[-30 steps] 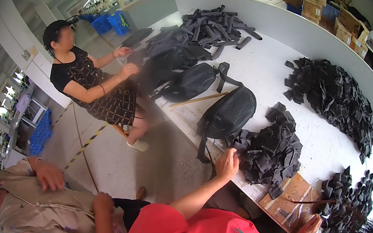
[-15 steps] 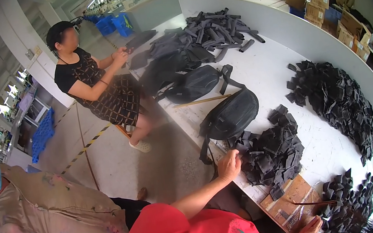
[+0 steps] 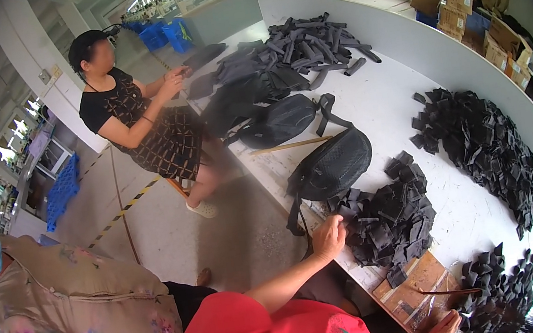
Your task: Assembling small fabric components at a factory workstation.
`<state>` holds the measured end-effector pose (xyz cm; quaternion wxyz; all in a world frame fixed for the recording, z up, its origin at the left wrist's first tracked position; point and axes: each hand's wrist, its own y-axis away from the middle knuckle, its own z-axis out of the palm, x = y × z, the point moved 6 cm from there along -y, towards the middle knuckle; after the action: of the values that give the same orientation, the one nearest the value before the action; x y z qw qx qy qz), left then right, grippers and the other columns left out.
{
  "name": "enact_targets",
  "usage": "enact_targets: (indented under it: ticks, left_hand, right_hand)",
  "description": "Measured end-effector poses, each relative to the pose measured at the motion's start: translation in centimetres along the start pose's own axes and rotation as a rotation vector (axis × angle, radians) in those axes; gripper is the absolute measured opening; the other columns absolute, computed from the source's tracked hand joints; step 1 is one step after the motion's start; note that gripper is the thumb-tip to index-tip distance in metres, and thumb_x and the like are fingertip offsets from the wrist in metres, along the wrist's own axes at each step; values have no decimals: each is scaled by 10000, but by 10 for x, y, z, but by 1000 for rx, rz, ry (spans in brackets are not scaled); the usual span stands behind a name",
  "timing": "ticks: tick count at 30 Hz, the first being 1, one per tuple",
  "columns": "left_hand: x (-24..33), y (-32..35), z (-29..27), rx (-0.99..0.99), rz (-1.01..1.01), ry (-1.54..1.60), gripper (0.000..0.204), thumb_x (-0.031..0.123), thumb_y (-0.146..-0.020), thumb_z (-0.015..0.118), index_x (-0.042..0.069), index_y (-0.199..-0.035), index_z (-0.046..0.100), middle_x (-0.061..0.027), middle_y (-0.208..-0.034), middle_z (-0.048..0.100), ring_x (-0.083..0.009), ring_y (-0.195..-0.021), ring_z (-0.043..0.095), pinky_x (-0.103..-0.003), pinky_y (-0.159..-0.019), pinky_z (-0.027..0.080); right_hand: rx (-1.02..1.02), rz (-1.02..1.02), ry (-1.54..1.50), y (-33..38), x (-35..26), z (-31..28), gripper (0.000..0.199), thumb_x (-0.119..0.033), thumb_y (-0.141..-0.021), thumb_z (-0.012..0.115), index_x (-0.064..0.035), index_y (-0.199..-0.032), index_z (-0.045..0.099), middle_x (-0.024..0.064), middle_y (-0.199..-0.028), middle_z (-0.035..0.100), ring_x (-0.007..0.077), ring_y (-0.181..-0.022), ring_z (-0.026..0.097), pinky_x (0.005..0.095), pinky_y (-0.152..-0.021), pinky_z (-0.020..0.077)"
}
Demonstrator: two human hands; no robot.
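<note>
My left hand (image 3: 328, 238) reaches over the table's near edge to a pile of small black fabric pieces (image 3: 390, 220). Its fingers are curled together against the pile's left side; what they pinch, if anything, is hidden. At the lower right, my right hand (image 3: 442, 328) shows only in part, beside a wooden board (image 3: 412, 288) and another heap of folded black pieces (image 3: 498, 287). Its fingertips are too hidden to read. Across the board lies a thin dark brown strip (image 3: 451, 290). Just beyond my left hand rests a black mesh bag (image 3: 335, 167) with a strap.
A second black bag (image 3: 284, 121), a wooden stick (image 3: 291, 144) and black fabric tubes (image 3: 310, 41) lie farther along the white table (image 3: 401, 106). A large heap of black pieces (image 3: 482, 150) is at the right. One person (image 3: 136, 113) sits at the far left; another (image 3: 81, 301) is close beside me.
The whole view has shifted very slightly. My hands stay in nearly the same places, and the piles look unchanged.
</note>
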<state>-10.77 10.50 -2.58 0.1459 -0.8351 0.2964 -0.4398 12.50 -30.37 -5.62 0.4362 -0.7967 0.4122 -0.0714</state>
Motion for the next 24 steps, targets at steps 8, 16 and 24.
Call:
enact_targets:
  ticks: [8,16,24]
  left_hand:
    - [1,0,-1,5,8,-15,158,53,-745,536,37,-899,506,-134,-715,565,-299,-629,564,-374,-570,452]
    - [0,0,1,10,7,1,156,56,-743,543,39,-893,507,-130,-718,566,-299,-637,564,-373,-573,450]
    - [0,0,0,13,14,-27,166,57,-738,538,38,-899,504,-130,-723,567,-300,-641,565,-376,-580,452]
  right_hand:
    - [130,-167,-82,4,2,-1,163,-163,-823,533,-28,-752,587,137,-675,545,319,-613,531,391,-526,428]
    - [262,-335,-165,7,-4,-7,155,-156,-821,536,-29,-744,583,136,-671,535,319,-608,525,393,-523,425]
    - [404,-500,-240,10,-12,-12,148,-148,-819,540,-31,-737,578,134,-666,526,319,-602,519,395,-519,422]
